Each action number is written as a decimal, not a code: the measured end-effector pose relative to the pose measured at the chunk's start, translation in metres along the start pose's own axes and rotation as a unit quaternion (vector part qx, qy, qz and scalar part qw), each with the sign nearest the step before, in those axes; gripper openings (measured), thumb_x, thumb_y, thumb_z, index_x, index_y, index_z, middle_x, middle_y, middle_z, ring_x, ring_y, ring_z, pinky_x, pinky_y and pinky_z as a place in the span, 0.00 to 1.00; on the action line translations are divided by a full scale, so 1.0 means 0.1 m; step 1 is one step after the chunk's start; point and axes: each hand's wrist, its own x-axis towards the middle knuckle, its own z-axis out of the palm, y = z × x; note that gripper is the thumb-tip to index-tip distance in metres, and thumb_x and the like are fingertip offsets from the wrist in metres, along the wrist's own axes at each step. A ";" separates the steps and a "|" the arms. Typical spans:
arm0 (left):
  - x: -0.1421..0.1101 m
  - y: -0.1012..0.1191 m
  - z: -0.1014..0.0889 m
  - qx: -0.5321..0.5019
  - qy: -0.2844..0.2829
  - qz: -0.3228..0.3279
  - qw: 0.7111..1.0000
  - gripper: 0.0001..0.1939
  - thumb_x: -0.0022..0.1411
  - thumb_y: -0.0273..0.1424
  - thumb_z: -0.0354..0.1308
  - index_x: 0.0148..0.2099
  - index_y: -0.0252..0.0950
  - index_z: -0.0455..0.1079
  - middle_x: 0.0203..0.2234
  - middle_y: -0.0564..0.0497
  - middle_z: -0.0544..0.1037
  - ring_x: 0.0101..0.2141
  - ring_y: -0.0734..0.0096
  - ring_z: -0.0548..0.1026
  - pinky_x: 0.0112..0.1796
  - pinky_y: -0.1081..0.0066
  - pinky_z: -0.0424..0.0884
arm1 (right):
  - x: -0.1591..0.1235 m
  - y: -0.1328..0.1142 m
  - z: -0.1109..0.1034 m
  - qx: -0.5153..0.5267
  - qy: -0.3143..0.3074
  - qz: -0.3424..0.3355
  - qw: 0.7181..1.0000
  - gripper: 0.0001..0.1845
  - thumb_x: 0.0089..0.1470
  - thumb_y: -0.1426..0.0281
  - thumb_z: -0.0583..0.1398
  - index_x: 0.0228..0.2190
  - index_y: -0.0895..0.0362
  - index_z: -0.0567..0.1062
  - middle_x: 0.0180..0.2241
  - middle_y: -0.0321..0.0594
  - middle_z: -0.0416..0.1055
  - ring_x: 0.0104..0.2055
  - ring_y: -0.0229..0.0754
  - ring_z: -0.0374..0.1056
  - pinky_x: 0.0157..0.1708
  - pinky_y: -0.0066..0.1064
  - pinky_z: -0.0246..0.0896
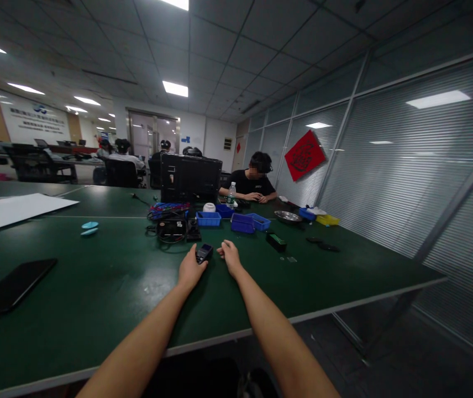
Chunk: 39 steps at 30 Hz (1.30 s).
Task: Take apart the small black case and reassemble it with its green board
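Observation:
My left hand (191,267) is stretched out over the green table (108,287) and grips a small dark handheld device (204,252) with a faint screen. Right beside it, my right hand (230,256) rests near the table top with its fingers curled loosely; nothing shows in them. The two hands are a few centimetres apart, the device between them.
Beyond the hands lie a black tangle of cables (173,228), several blue bins (242,222), a black case (190,178), a metal bowl (288,216) and a small black box (276,241). A dark phone (10,287) lies left. A person (253,182) sits across the table.

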 end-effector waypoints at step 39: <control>0.00 -1.63 -2.44 0.169 0.143 -0.301 0.928 0.39 0.56 0.50 0.41 0.60 0.26 0.46 0.51 0.34 0.65 0.47 0.49 0.67 0.40 0.60 0.65 | -0.01 -0.04 -0.13 -0.027 -0.050 -0.040 0.998 0.15 0.39 0.66 0.56 0.30 0.62 0.71 0.17 0.36 0.68 0.18 0.34 0.61 0.16 0.23 0.52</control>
